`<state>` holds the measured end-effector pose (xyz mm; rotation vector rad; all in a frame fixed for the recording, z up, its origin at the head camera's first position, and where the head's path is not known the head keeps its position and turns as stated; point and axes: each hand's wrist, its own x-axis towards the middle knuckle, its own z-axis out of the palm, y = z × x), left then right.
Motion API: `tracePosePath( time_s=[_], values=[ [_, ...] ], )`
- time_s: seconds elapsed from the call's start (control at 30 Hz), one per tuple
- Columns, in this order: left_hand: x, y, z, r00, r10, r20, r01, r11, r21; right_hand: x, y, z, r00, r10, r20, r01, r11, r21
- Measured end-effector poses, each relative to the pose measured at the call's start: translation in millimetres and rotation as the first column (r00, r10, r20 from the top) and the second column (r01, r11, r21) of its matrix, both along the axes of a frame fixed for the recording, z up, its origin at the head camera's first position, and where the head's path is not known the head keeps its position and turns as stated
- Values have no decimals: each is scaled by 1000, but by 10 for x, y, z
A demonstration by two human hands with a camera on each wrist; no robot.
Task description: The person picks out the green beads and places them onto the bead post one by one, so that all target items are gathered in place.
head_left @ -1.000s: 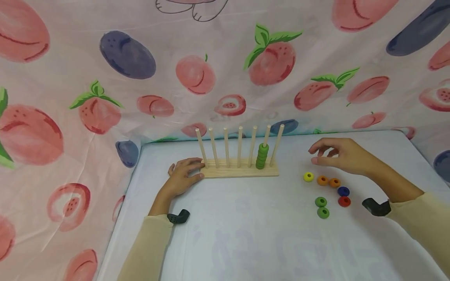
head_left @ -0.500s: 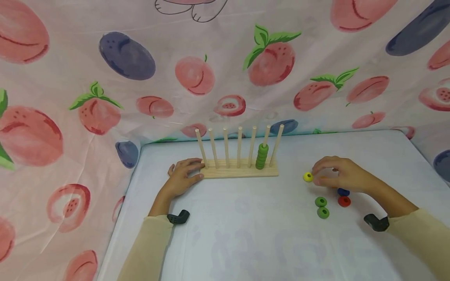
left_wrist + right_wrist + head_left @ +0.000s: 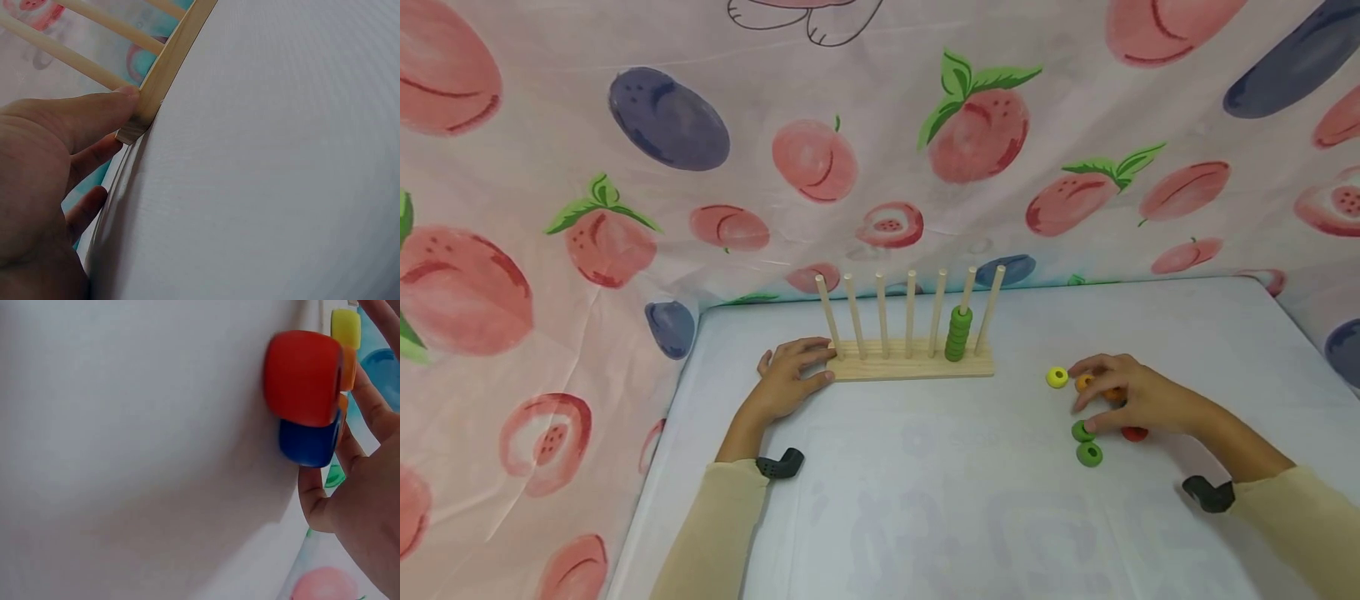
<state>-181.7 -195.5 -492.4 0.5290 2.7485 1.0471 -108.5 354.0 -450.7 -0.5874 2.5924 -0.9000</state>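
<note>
A wooden peg stand (image 3: 887, 367) with a row of upright pegs stands at the table's back. My left hand (image 3: 787, 383) grips its left end, thumb (image 3: 103, 115) on the near side and fingertips at the end. Over the loose beads on the right, my right hand (image 3: 1142, 400) reaches down with fingers spread. Its thumb is at the upper green bead (image 3: 1081, 431); whether they touch I cannot tell. The index fingertip is near an orange bead (image 3: 1084, 382). A second orange bead is partly covered. The blue bead (image 3: 307, 442) shows only in the right wrist view.
Several green beads (image 3: 957, 335) are stacked on the second peg from the right. A yellow bead (image 3: 1057, 377), another green bead (image 3: 1089, 454) and a red bead (image 3: 1135, 434) lie around the right hand. A fruit-print cloth (image 3: 850, 100) hangs behind the white table (image 3: 925, 483).
My right hand has come down onto the beads and shifted toward me, its thumb now at the upper green bead. My left hand has stayed on the peg stand.
</note>
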Motion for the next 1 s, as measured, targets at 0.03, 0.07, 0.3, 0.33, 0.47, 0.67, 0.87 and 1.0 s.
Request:
tracePosePath(
  time_s=[0.03,0.07,0.3,0.33,0.47,0.67,0.87,1.0],
  values=[
    [0,-2,-1,1000,-1,-1,1,1000,1,8,3,-3,1000,5,7,-5,1000,-5],
    [1,-4,-2,1000,-2,-1,2,1000,2,16,4,-5,1000,7,13,-7,1000,-8],
    [6,-6,0,1000,-4,-8,4,1000,13,33,-3,-18,1000,6,-8,-6,1000,-10],
    [6,-5,-2,1000,-4,-9,4,1000,15,34,-4,-16,1000,0,-8,0,1000,-5],
    [2,-6,-14,1000,-9,-18,10,1000,18,40,5,-22,1000,-23,-5,23,1000,11],
    [3,-8,-21,1000,-10,-23,11,1000,14,40,14,-48,1000,-3,-24,3,1000,-15],
    [15,-1,2,1000,-12,-25,12,1000,19,25,19,-72,1000,-11,-17,11,1000,-4],
    [16,0,2,1000,-12,-21,12,1000,20,18,17,-51,1000,-14,-15,14,1000,-1]
  ],
)
